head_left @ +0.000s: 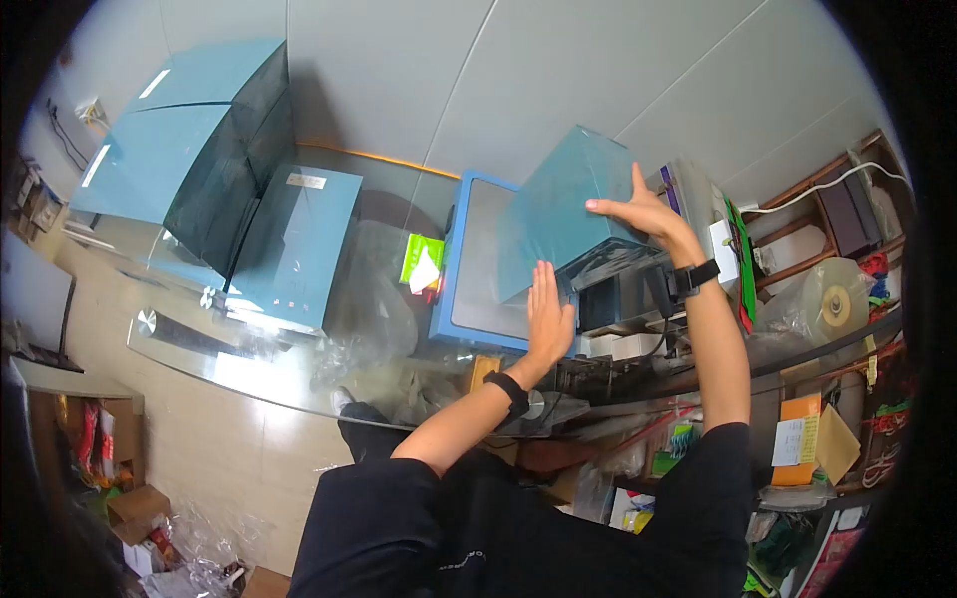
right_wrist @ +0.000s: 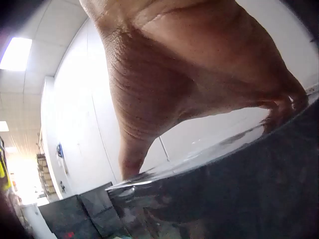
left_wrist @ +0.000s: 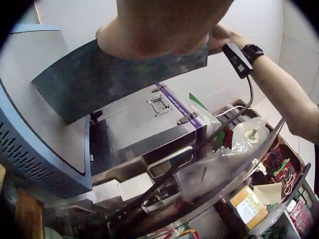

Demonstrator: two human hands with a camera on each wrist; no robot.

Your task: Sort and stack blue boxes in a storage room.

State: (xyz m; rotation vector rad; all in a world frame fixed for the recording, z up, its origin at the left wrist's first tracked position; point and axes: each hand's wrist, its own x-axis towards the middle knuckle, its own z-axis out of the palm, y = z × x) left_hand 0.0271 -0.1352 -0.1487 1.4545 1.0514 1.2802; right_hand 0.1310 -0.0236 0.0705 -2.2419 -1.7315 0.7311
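A teal box (head_left: 568, 204) with a glossy, film-like surface stands tilted over a blue-framed machine (head_left: 457, 261) with a grey top. My left hand (head_left: 547, 316) lies with straight fingers against the box's near side. At the box's right end, my right hand (head_left: 648, 212) has its thumb and fingers spread wide apart. In the right wrist view, the thumb and fingertips of that hand (right_wrist: 184, 74) touch the edge of the box (right_wrist: 224, 184). From the left wrist, the box's dark face (left_wrist: 119, 82) slants, with its lower corner at the grey top.
More teal boxes (head_left: 150, 159) are stacked on the glass table at the left. Clear plastic film (head_left: 369, 289) and a green tissue pack (head_left: 423, 259) lie beside the machine. A metal case with latches (left_wrist: 149, 119), a black cable (left_wrist: 219, 128) and a film roll (head_left: 835, 304) are at the right.
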